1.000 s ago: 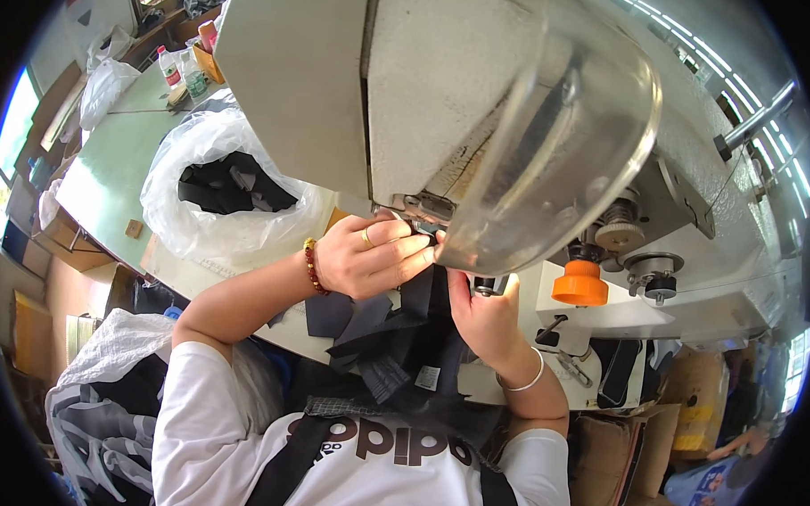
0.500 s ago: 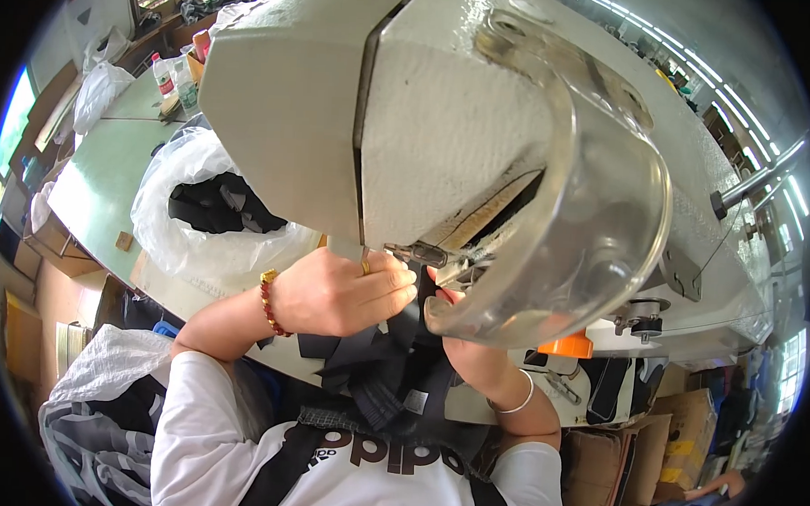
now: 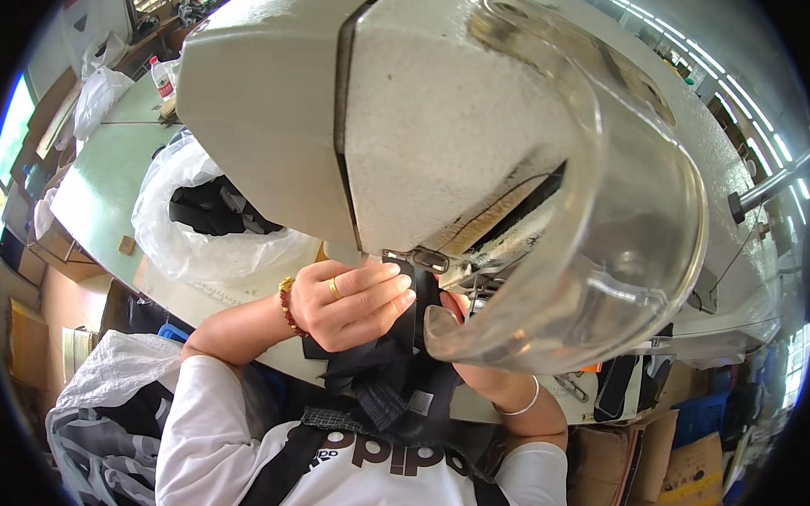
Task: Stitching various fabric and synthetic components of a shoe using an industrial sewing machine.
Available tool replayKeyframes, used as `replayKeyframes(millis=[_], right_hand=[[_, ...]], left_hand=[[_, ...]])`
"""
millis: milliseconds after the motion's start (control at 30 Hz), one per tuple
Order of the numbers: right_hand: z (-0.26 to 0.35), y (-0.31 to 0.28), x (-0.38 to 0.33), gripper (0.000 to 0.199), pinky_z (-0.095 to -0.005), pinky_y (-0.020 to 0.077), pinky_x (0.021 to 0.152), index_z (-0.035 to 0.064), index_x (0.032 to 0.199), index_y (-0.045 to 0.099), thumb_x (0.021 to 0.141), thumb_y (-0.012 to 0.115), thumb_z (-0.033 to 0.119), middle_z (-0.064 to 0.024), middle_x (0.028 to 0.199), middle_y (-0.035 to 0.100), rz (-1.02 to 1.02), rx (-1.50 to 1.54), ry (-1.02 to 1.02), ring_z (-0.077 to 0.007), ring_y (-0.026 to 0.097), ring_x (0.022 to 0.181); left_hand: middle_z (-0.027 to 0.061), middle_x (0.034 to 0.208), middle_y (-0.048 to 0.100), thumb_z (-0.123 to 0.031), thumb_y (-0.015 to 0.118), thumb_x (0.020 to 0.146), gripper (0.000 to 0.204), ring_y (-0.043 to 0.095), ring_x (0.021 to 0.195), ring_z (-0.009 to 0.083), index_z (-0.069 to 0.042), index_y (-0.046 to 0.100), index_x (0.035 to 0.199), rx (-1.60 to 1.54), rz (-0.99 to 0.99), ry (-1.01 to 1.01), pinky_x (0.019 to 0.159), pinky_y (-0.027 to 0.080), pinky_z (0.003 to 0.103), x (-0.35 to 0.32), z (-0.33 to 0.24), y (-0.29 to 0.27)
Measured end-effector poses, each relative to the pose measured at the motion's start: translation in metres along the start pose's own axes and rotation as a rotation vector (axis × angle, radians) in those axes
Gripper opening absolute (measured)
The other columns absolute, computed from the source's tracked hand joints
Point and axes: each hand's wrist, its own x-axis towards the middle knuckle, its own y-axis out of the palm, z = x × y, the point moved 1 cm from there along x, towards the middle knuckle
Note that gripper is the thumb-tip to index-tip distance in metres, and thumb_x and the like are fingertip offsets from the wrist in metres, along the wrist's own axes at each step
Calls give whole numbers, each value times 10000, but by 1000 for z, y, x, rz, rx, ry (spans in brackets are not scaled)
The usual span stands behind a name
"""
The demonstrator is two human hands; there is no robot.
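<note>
Fingers of our left hand [image 3: 354, 305] bunch narrowly against black fabric [image 3: 390, 377], mid-frame; with the thumb hidden, we cannot tell whether they pinch it. Our right hand [image 3: 458, 306] sits partly behind the clear guard [image 3: 636, 288], its hold unclear to us. Both are close below the sewing machine head [image 3: 445, 121], so a slip could carry fingertips beneath it. Lower centre, loose folds near the counter [image 3: 220, 302] edge could snag and drag the fabric askew.

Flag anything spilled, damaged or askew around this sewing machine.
Nothing looks spilled or broken. Mild oddity: the slot on the sewing machine has brownish, dirty-looking edges against pale paint, perhaps just wear. The dark cloth by the left hand is bunched, unremarkably.
</note>
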Motion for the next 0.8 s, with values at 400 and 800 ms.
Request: replayKeyframes(millis=[400, 800], right_hand=[[47, 3, 3, 392, -458, 476, 1025, 129, 1296, 691, 929, 670, 264, -42, 1245, 703, -266, -440, -402, -225, 649, 1134], [34, 0, 6, 419, -537, 478, 990, 71, 1312, 622, 949, 687, 271, -141, 1230, 642, -163, -1002, -485, -315, 606, 1135]], left_hand=[[46, 989, 752, -56, 734, 756, 211, 749, 819, 129, -90, 788, 956, 12, 186, 68, 455, 409, 202, -8, 7, -2], [104, 971, 747, 25, 732, 738, 191, 747, 910, 229, -24, 761, 921, -108, -37, 83, 573, 547, 231, -6, 6, 2]])
